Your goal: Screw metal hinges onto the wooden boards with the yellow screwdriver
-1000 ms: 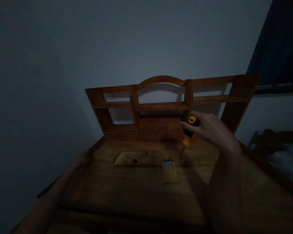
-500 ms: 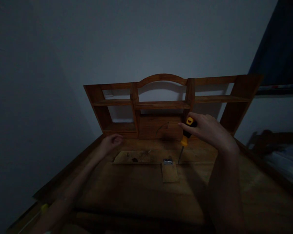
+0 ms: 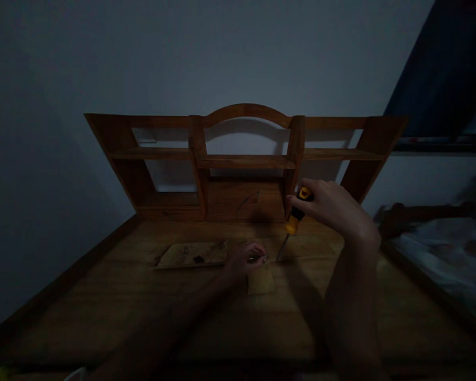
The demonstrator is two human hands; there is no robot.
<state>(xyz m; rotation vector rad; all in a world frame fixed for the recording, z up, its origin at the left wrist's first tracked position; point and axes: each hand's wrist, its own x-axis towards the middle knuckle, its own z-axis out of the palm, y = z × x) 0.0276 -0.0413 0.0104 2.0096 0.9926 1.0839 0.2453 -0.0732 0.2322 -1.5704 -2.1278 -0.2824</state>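
Observation:
My right hand [image 3: 325, 203] is wrapped round the yellow and black handle of a screwdriver [image 3: 292, 226]. The screwdriver slants down to the left, its tip close to the long board and beside my left hand. My left hand [image 3: 249, 259] is closed, with thumb and fingers curled together over the top end of a small wooden block [image 3: 261, 280]. A small shiny bit shows at its fingertips, too small and dark to name. The metal hinge on the block's upper end is mostly hidden by that hand. Behind it lies a long wooden board [image 3: 190, 254] with dark stains.
A wooden shelf unit [image 3: 246, 161] with an arched top stands at the back of the wooden desk top [image 3: 103, 296], against the wall. A thin curved wire [image 3: 246, 201] shows before its middle panel. On the right lies whitish cloth [image 3: 444, 248]. The light is dim.
My left hand has moved right, from the board's left end to the hinge end of the block. The right hand still holds the screwdriver, now tilted more. The view has shifted slightly.

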